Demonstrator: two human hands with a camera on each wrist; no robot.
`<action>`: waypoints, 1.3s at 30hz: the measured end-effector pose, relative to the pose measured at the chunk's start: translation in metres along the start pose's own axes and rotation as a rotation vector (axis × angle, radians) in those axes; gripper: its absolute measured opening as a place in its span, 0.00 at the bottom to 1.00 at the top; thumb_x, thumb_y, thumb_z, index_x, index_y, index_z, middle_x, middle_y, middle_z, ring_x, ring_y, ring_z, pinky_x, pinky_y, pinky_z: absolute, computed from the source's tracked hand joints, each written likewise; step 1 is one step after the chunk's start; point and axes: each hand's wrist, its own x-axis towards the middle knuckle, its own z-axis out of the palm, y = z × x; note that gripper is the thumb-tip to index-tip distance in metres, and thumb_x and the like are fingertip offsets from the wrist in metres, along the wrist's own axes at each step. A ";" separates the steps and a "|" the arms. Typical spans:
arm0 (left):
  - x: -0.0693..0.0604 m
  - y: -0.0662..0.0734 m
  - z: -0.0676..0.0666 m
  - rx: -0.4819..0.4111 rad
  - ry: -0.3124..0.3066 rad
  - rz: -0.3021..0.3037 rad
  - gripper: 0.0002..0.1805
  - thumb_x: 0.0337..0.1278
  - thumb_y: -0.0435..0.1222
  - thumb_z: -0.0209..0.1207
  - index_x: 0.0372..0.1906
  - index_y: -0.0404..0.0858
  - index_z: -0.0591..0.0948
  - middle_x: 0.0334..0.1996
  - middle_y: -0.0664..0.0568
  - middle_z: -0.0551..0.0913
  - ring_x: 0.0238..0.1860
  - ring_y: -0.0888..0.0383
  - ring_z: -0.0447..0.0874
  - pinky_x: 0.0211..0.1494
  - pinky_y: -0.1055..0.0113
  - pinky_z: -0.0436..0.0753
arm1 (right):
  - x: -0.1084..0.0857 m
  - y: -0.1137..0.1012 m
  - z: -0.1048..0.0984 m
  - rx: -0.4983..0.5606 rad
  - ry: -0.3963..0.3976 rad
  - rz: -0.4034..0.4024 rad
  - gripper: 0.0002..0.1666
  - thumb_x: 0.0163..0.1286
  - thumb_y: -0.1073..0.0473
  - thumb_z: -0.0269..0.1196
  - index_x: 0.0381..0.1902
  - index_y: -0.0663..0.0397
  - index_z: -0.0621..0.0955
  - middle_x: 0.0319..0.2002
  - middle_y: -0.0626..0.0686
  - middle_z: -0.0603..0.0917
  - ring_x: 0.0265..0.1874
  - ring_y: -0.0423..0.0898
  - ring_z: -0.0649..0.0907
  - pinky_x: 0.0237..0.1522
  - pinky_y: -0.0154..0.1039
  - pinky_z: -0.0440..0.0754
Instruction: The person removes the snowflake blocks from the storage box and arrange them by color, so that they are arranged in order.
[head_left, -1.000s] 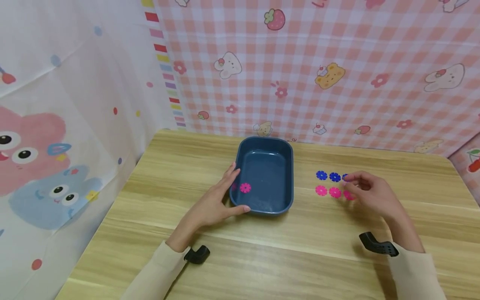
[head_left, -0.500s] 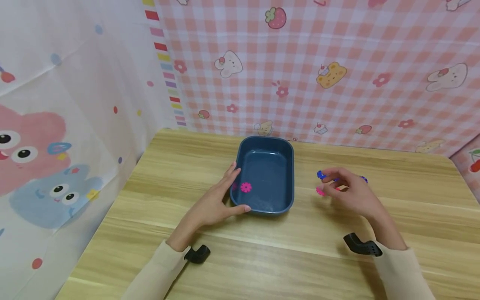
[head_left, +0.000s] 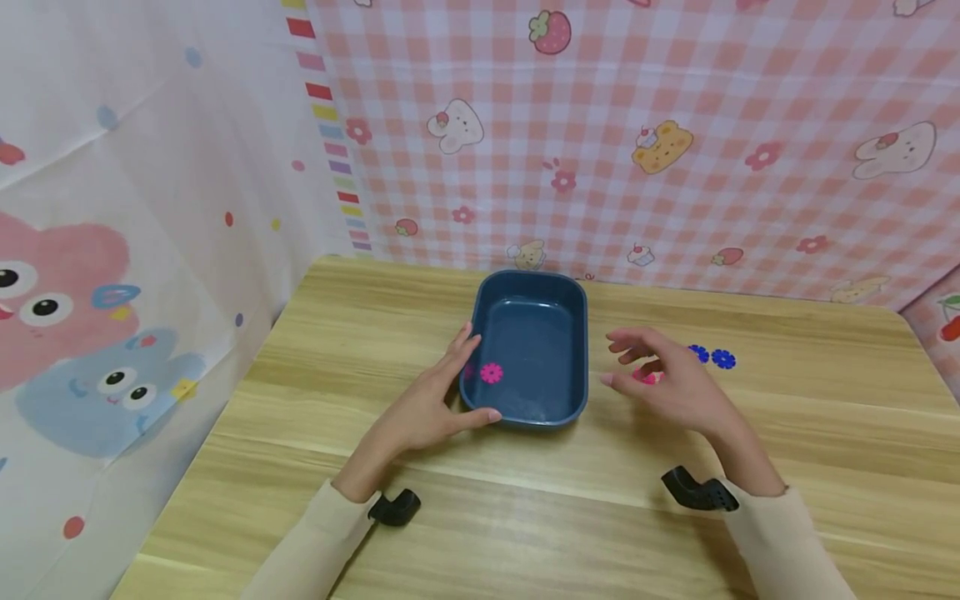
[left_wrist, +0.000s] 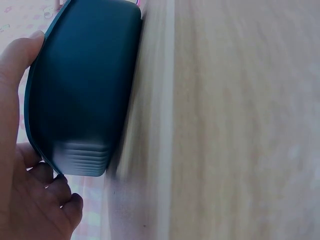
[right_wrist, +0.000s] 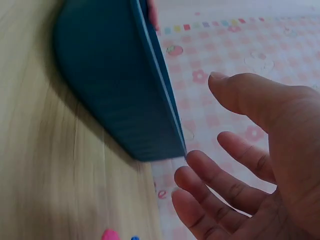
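Observation:
A dark blue rectangular tub [head_left: 534, 358] stands mid-table. My left hand [head_left: 427, 396] holds its near left corner, fingertips at the left rim and thumb on the front rim. Inside the tub lies a pink notched disc [head_left: 491, 372]. Right of the tub hovers my right hand [head_left: 671, 379], its thumb and fingers apart; the right wrist view shows no object between them. Beneath and behind that hand, a pink disc [head_left: 647, 377] shows in part. Two blue notched discs [head_left: 723, 359] are visible on the table beyond its knuckles. Other discs may be hidden by the hand.
The wooden table [head_left: 525, 517] ends at a pink checked cloth [head_left: 570, 142] at the back. A white patterned cloth [head_left: 150, 250] hangs on the left. Each wrist wears a black mount; the right one [head_left: 697, 490] sits above the tabletop.
My right hand has moved left from the far end of the disc rows toward the tub, uncovering the blue discs on the right. My left hand and the tub have stayed put.

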 end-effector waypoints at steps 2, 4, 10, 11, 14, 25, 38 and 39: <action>0.000 0.000 0.000 -0.002 0.000 -0.003 0.63 0.49 0.73 0.63 0.84 0.57 0.45 0.84 0.69 0.34 0.84 0.52 0.45 0.81 0.42 0.60 | 0.002 -0.004 0.002 -0.019 0.004 -0.016 0.31 0.67 0.51 0.73 0.66 0.50 0.78 0.59 0.56 0.84 0.54 0.53 0.83 0.50 0.34 0.84; 0.000 0.000 0.000 -0.004 -0.001 -0.004 0.63 0.49 0.73 0.63 0.84 0.57 0.45 0.83 0.72 0.33 0.84 0.52 0.45 0.81 0.43 0.60 | 0.003 -0.007 0.004 -0.035 0.009 -0.029 0.31 0.66 0.51 0.73 0.64 0.50 0.78 0.59 0.55 0.84 0.54 0.52 0.83 0.49 0.34 0.84; 0.000 -0.001 0.000 -0.019 -0.001 0.005 0.63 0.49 0.73 0.63 0.84 0.57 0.45 0.84 0.71 0.33 0.84 0.51 0.46 0.81 0.41 0.60 | 0.008 -0.018 0.009 -0.013 -0.002 -0.060 0.32 0.65 0.49 0.74 0.64 0.51 0.79 0.58 0.54 0.85 0.55 0.53 0.83 0.51 0.39 0.84; 0.000 -0.001 0.000 -0.023 -0.001 0.007 0.63 0.49 0.72 0.63 0.84 0.57 0.45 0.84 0.70 0.33 0.84 0.51 0.46 0.81 0.41 0.60 | 0.010 -0.020 0.010 -0.005 -0.006 -0.064 0.32 0.65 0.49 0.74 0.64 0.51 0.79 0.58 0.54 0.85 0.55 0.53 0.82 0.52 0.40 0.84; 0.000 0.000 0.000 -0.030 0.000 0.010 0.63 0.49 0.72 0.63 0.84 0.58 0.45 0.84 0.69 0.33 0.84 0.50 0.46 0.80 0.40 0.60 | 0.014 -0.024 0.014 0.010 -0.024 -0.078 0.31 0.65 0.49 0.74 0.63 0.50 0.79 0.58 0.55 0.85 0.54 0.53 0.82 0.53 0.46 0.84; 0.000 0.001 -0.001 -0.029 -0.004 0.006 0.62 0.50 0.72 0.63 0.84 0.57 0.45 0.85 0.66 0.35 0.84 0.50 0.46 0.81 0.41 0.60 | 0.040 -0.043 0.036 0.027 -0.163 -0.117 0.35 0.64 0.50 0.75 0.66 0.48 0.77 0.60 0.57 0.84 0.55 0.56 0.83 0.56 0.52 0.85; 0.000 0.000 -0.001 -0.036 -0.006 0.022 0.61 0.51 0.71 0.64 0.84 0.59 0.44 0.85 0.63 0.35 0.84 0.49 0.47 0.80 0.40 0.62 | 0.070 -0.051 0.071 0.008 -0.315 -0.098 0.38 0.66 0.49 0.73 0.70 0.52 0.74 0.57 0.56 0.84 0.53 0.51 0.83 0.55 0.49 0.86; 0.001 -0.001 -0.001 -0.034 -0.007 0.020 0.61 0.51 0.71 0.64 0.84 0.61 0.44 0.85 0.63 0.35 0.84 0.49 0.47 0.80 0.40 0.62 | 0.072 -0.052 0.072 0.005 -0.322 -0.090 0.38 0.66 0.49 0.73 0.69 0.52 0.74 0.57 0.56 0.84 0.53 0.51 0.83 0.55 0.48 0.86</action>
